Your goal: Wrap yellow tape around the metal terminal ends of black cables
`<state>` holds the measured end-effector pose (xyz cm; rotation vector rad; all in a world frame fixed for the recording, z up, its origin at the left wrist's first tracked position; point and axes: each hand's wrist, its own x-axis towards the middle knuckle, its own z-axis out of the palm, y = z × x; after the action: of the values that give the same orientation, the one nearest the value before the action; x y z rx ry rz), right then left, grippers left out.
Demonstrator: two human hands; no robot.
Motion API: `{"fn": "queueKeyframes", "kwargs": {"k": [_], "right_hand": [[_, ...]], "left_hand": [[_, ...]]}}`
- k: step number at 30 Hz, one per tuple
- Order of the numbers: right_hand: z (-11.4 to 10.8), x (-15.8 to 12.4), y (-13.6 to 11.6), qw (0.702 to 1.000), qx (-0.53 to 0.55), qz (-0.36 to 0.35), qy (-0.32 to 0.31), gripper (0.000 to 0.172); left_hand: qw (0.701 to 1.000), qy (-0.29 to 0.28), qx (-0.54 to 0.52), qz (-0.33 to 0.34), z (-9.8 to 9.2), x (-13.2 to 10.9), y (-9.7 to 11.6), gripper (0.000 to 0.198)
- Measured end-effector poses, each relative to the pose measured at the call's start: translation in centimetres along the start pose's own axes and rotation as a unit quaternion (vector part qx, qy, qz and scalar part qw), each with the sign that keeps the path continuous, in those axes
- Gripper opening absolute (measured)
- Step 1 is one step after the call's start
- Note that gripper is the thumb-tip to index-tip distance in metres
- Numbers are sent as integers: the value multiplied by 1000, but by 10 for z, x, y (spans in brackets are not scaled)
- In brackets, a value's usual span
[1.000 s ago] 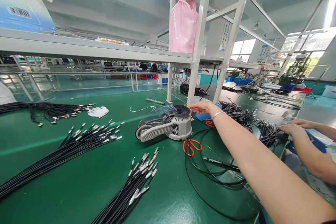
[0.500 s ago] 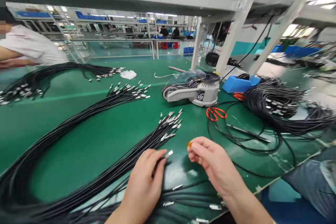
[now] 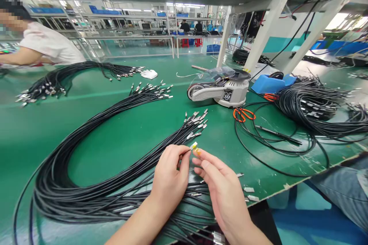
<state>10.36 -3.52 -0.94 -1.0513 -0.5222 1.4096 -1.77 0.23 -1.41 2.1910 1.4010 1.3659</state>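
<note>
Pinching the cable tip (image 3: 193, 146), left hand (image 3: 169, 178) sits beside right hand (image 3: 222, 191).

The yellow scrap (image 3: 198, 151) at the right hand's (image 3: 221, 193) fingertips is too small to identify. The left hand's (image 3: 169, 180) cable (image 3: 193, 146) vanishes into the bundle (image 3: 86, 199), which is cut off below.

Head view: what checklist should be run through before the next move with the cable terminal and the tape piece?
1. The left hand pinches the cable terminal: ok.
2. The right hand grips the yellow tape piece: ok.
3. Tape piece touching the terminal: cannot tell.
4. The tape dispenser stands upright on the green table: ok.
5. The orange scissors lie apart from both hands: ok.
</note>
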Motion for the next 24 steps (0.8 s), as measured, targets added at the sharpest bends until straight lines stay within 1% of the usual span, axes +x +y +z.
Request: {"fn": "queueKeyframes", "kwargs": {"k": [3, 7, 16, 20, 24], "right_hand": [[3, -10, 5, 1000, 20, 1, -15, 31], [6, -13, 6, 999, 27, 4, -23, 32], [5, -12, 7, 998, 17, -7, -52, 32], [4, -11, 6, 998, 6, -20, -54, 31], [4, -10, 6, 998, 3, -17, -55, 29]], "left_hand": [[1000, 21, -5, 6, -1, 1, 2, 9], [999, 38, -13, 25, -1, 1, 3, 12], [997, 44, 8, 62, -3, 0, 3, 18], [997, 45, 20, 66, -4, 1, 3, 18], [997, 41, 19, 66, -4, 1, 3, 20]]}}
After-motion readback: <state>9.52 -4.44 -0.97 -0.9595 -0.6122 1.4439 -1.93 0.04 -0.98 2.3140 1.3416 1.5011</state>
